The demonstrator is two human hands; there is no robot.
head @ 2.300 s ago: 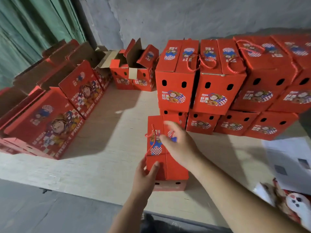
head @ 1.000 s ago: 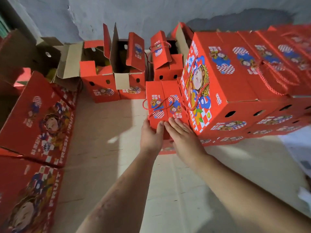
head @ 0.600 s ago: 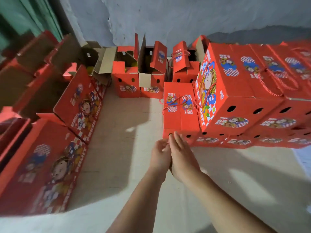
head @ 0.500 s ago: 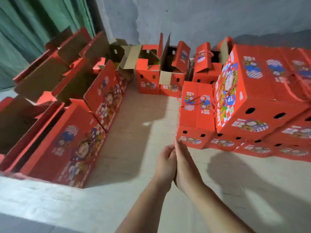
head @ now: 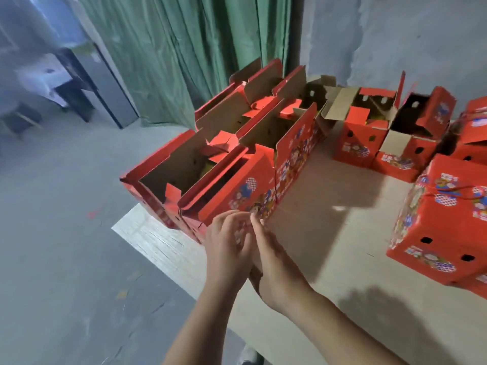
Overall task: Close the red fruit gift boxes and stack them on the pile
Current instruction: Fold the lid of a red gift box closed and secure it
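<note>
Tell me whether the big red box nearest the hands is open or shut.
Open. The nearest box has its flaps standing up, and its brown cardboard inside shows from above.

Green curtain [head: 184,56] hangs in folds across the top middle, with a rough grey plaster wall [head: 395,35] to its right. Grey concrete floor [head: 52,246] takes up the whole left side, and there's a dark doorway [head: 87,83] in the upper left, pretty blurry. Pale wood-grain tabletop [head: 329,233] fills the lower right.

Open boxes [head: 224,164] left on table [head: 329,206], closed pile [head: 442,219] right.
</note>
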